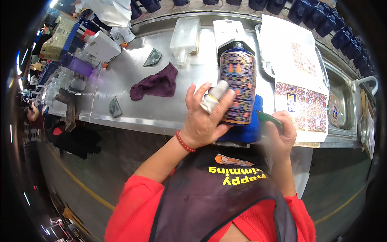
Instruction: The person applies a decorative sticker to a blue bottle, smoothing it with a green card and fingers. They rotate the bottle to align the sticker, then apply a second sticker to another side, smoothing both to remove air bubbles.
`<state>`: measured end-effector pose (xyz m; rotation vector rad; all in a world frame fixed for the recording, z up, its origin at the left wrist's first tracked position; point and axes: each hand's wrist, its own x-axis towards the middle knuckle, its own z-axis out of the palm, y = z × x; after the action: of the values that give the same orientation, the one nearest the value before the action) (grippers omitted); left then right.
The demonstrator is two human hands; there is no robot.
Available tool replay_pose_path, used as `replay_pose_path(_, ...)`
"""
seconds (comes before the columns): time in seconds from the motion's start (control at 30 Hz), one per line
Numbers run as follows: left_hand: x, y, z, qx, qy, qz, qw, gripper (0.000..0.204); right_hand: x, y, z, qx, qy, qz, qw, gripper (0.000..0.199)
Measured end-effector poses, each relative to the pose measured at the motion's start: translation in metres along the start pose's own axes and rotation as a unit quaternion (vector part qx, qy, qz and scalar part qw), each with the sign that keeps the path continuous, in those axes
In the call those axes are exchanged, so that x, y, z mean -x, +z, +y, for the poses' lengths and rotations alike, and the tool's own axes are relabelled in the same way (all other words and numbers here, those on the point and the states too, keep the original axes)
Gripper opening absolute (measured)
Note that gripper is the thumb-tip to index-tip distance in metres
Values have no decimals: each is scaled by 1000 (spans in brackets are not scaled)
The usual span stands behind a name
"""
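Observation:
A dark blue bottle with a colourful patterned face lies on a blue cloth, its neck pointing away from me. My left hand rests against the bottle's left side, fingers spread, with the index finger and thumb touching it. White wrapping covers a finger of that hand. Just right of the bottle's lower end, my right hand grips a thin dark green flat scraper. Part of this hand is smeared by motion.
Printed patterned sheets lie to the right, beside a metal sink. Left on the steel table are a purple cloth and glass-like pieces. A clear bottle lies farther back. Several dark blue containers line the back.

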<state>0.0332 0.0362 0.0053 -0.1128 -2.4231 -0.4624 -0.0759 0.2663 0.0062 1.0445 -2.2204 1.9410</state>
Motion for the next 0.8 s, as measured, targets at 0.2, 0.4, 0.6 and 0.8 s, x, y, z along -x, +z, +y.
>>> replay_pose_path(0.2,7,1,-5,-35,-10,-9,999,91,1,1,6,-7,27,2,1000,16)
replay_pose_path(0.4,3,5,-2,46,-47,-13,998,100,8,-1,9,-53,104,11,993,20)
replay_pose_path(0.6,-3,1,-1,53,-48,-29,997,105,1,3,13,-66,109,2,992,32)
replay_pose_path(0.8,-10,-5,-5,89,-34,-62,994,110,-11,8,12,115,-127,-117,978,70)
